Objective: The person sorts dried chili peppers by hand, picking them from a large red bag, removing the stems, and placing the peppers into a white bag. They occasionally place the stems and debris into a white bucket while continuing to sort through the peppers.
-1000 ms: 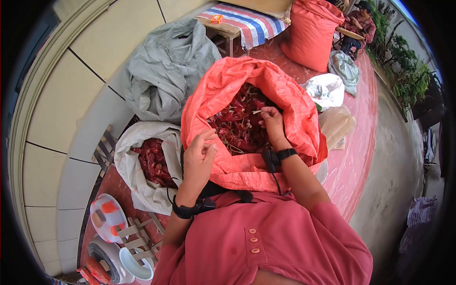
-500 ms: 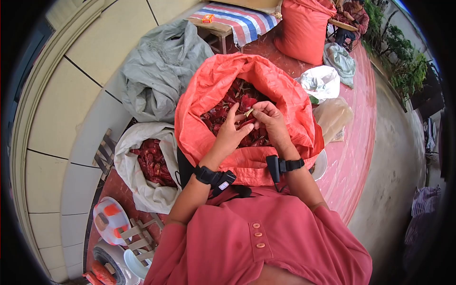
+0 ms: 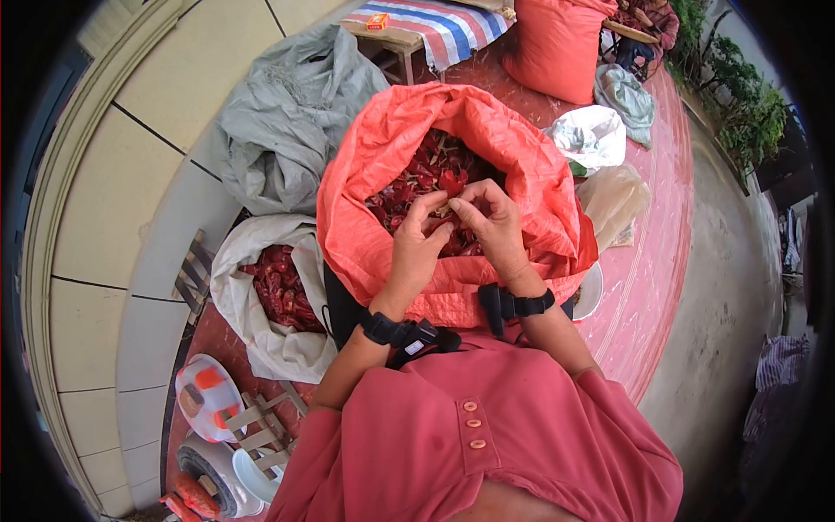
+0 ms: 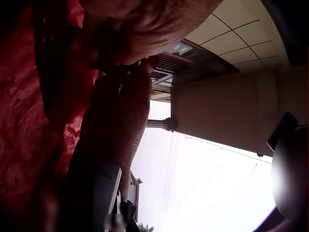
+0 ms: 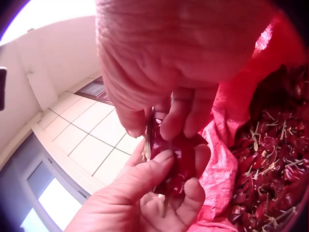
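Between left hand and right hand, chili stands stem up.

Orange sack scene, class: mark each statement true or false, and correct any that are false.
1. The left hand and the right hand both pinch one dried chilli above the orange sack. True.
2. The orange sack is tied shut. False: its mouth is open, showing a heap of chillies inside.
3. The white sack on the person's left holds red peppers. True.
4. The person's shirt is blue. False: it is reddish pink, with buttons.
5. A striped cloth lies over a small wooden table beyond the sacks. True.
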The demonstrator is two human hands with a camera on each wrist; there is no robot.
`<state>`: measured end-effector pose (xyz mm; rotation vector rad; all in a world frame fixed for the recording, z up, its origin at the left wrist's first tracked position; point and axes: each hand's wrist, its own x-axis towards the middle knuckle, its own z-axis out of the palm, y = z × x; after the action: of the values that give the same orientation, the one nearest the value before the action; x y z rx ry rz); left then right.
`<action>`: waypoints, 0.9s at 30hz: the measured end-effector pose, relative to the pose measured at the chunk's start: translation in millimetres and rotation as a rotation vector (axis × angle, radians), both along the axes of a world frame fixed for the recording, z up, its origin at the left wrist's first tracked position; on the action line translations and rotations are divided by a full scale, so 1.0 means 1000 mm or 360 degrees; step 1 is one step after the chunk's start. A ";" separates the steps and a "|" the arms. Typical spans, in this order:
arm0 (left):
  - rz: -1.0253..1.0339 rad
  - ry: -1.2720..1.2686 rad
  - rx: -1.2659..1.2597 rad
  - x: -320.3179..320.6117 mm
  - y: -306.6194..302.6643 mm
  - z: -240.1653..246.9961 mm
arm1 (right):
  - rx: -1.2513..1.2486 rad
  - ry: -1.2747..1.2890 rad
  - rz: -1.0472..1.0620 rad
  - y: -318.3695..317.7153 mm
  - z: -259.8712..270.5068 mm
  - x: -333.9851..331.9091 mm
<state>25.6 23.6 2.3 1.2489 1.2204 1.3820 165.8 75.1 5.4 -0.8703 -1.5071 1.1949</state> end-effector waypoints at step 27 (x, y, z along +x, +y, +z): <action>0.0017 -0.0445 -0.0434 -0.005 0.006 0.003 | 0.0141 -0.0003 -0.1104 -0.023 0.032 0.152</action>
<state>20.7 29.4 5.2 0.8319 1.1733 1.2968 317.5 52.3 37.8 -1.1996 -1.1005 0.6102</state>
